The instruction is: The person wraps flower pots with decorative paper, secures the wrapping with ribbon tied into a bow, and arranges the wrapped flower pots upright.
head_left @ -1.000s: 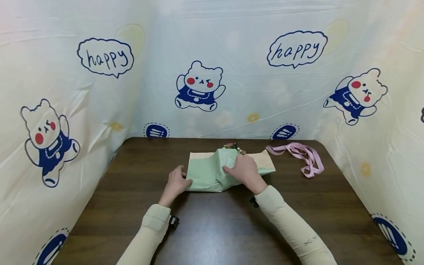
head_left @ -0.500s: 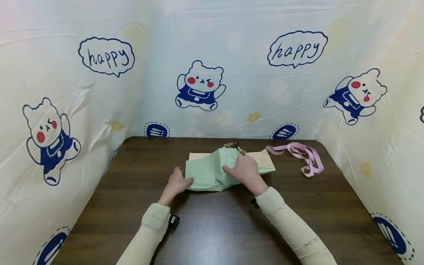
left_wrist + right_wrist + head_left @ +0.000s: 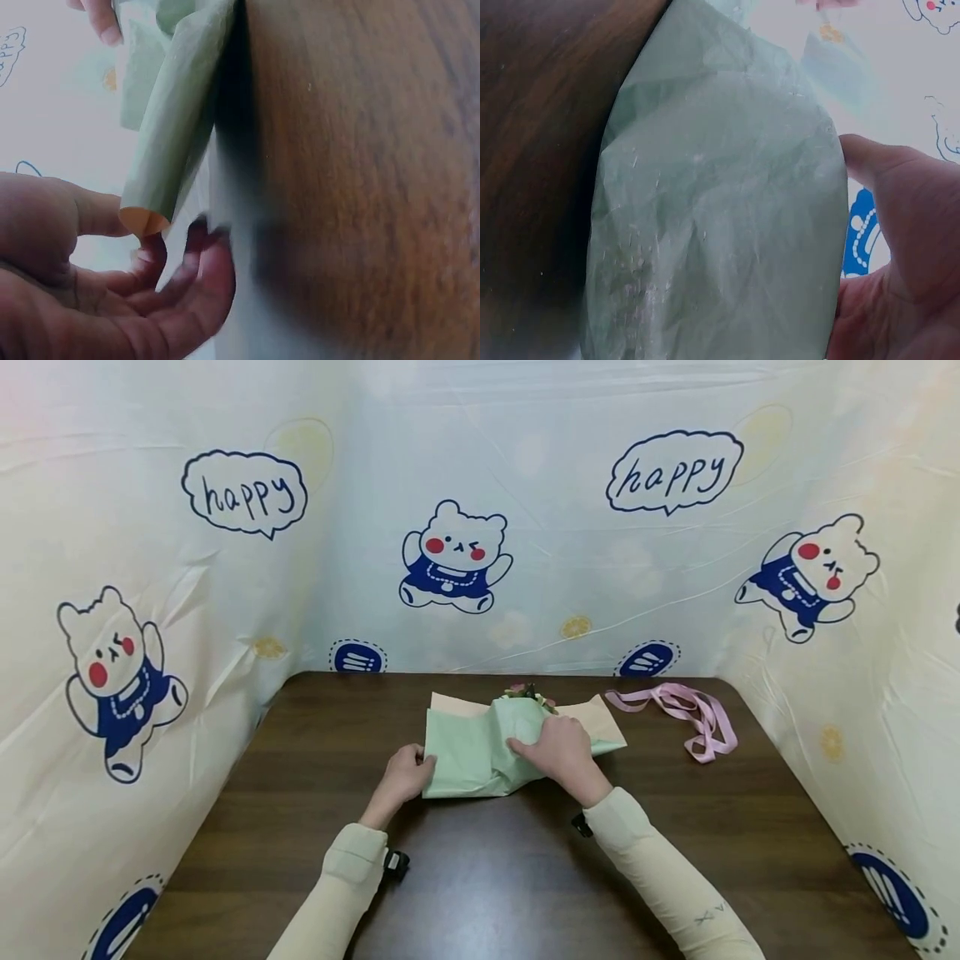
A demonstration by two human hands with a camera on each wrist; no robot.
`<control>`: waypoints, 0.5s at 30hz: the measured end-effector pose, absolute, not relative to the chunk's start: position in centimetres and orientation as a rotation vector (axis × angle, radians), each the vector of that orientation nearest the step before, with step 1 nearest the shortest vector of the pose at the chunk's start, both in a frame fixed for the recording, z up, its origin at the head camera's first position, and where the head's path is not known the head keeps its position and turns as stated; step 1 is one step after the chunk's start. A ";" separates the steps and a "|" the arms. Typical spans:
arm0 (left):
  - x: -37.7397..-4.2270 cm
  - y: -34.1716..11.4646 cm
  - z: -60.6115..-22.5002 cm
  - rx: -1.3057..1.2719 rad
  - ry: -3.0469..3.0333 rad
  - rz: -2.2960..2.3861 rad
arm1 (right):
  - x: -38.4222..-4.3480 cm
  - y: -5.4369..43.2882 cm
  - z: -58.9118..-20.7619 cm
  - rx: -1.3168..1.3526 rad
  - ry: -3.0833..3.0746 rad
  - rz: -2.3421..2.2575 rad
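A sheet of wrapping paper, pale green outside and tan inside, lies folded around a small bunch of flowers, whose pink and yellow heads peek out at the back. At its left edge my left hand pinches the paper between thumb and fingers. The left wrist view shows the paper's open rolled end between them, tan inside. My right hand grips the gathered middle of the paper just below the flowers, its thumb on the green front. In the right wrist view, crumpled green paper hides most of those fingers.
A loose pink ribbon lies in loops at the back right of the dark wooden table. A printed cloth backdrop with bears rises behind and along both sides.
My left fingers have closed in on the paper's left edge, and the paper's left back corner has risen slightly. The right hand keeps its hold on the middle.
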State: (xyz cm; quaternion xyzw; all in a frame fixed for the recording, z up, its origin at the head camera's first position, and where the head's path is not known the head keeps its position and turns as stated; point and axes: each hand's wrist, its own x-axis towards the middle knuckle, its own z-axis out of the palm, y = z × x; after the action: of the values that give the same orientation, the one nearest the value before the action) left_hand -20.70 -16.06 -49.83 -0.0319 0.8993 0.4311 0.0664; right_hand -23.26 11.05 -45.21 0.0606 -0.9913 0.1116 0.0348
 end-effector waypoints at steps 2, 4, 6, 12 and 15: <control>-20.7 -16.0 -49.9 -0.074 2.723 1.298 | -23.2 11.0 -45.3 0.167 -3.065 0.322; -20.8 -15.9 -49.8 -0.057 2.717 1.312 | -23.1 10.9 -45.4 0.142 -3.083 0.294; -20.8 -15.8 -49.7 -0.039 2.710 1.326 | -23.0 10.8 -45.5 0.121 -3.102 0.234; -20.6 -15.3 -49.3 -0.019 2.716 1.338 | -22.7 10.5 -45.7 0.118 -3.104 0.150; -20.6 -15.0 -49.3 -0.008 2.726 1.359 | -22.6 10.4 -45.9 0.169 -3.042 0.157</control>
State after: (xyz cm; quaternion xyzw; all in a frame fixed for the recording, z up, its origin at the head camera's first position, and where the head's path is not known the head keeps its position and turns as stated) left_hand -20.64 -15.04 -49.26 -0.0026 0.8939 0.4457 0.0479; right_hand -22.56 10.39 -45.86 0.0554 -0.9961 0.0514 0.0455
